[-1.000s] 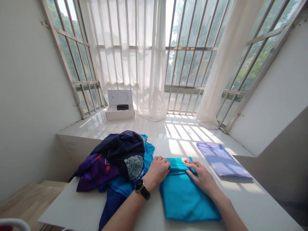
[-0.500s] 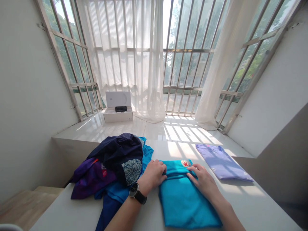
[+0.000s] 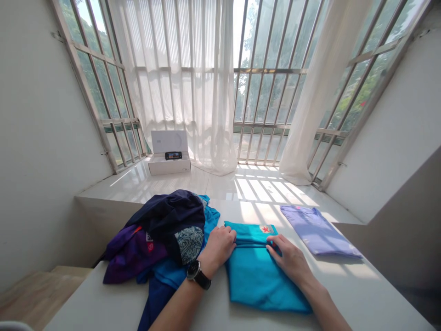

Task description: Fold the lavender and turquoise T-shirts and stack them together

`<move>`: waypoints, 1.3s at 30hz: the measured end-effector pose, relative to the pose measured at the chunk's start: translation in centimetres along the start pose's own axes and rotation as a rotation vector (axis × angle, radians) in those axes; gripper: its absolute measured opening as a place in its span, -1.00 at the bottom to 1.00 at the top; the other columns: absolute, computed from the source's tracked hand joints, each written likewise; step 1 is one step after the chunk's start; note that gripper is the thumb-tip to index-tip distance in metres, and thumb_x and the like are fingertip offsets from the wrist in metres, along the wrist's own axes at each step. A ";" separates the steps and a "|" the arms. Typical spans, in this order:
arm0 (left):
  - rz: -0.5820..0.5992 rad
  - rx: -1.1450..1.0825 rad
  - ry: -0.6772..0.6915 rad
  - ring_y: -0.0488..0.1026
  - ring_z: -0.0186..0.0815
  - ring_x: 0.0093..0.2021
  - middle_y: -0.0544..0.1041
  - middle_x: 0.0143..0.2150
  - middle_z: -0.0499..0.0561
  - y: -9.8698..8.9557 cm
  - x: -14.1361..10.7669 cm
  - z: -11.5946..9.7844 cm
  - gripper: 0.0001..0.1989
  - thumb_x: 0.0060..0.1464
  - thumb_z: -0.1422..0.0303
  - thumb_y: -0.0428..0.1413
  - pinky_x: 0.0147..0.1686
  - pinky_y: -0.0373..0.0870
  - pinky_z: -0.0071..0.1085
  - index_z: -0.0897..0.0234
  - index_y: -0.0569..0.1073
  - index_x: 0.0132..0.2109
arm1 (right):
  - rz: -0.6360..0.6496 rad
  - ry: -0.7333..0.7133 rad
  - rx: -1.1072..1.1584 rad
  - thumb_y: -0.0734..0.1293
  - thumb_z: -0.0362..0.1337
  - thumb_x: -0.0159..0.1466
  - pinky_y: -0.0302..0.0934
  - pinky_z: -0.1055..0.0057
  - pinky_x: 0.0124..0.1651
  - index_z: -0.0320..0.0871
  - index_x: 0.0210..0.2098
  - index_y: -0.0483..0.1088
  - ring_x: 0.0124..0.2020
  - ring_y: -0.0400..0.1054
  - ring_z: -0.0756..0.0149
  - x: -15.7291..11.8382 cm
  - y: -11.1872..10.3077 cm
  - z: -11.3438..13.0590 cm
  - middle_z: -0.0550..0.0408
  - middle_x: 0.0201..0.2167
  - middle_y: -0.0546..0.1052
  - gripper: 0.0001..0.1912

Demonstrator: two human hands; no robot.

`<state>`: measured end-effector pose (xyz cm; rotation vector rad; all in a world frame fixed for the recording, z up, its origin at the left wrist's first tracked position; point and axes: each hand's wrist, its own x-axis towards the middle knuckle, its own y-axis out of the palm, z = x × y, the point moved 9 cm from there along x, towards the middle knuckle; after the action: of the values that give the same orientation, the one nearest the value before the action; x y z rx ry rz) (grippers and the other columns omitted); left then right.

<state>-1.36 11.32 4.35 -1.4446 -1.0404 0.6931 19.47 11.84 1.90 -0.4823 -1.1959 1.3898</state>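
A teal garment [image 3: 265,280] lies folded into a rough rectangle on the white table, with a turned-over band along its far side. A pale patch with a red star [image 3: 266,229] shows near that band's right end. My left hand [image 3: 220,246], with a black watch [image 3: 199,275] on the wrist, has its fingers curled onto the band's left end. At the right end, my right hand [image 3: 287,257] pinches the cloth between thumb and fingers. Left of my left hand is a loose heap of dark navy [image 3: 168,211], purple [image 3: 131,253] and blue clothes.
A folded lavender garment [image 3: 320,232] lies at the right of the table [image 3: 372,294]. On the ledge behind stands an open white box [image 3: 169,166] with a black device [image 3: 173,156] in it. White curtains [image 3: 217,115] hang before barred windows.
The teal garment has shifted slightly away from me and to the left, its near edge now farther up. Both hands have moved a little with it, keeping their hold. The clothes heap looks unchanged.
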 end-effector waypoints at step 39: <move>0.005 0.079 0.010 0.45 -0.08 -0.09 0.53 -0.16 0.14 0.4 -0.3 -1.3 -0.73 0.26 0.61 -0.11 -0.11 0.35 -0.20 0.30 0.45 -0.11 | 0.097 0.100 0.084 0.21 -0.10 0.30 0.30 0.28 -0.26 -0.01 -0.11 0.45 -0.34 0.47 0.18 -0.1 0.7 -0.8 0.10 -0.31 0.54 -0.73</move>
<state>-0.30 10.52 4.10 -1.3817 -0.9906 0.7224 19.86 12.20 0.95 -0.5498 -1.0410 1.4750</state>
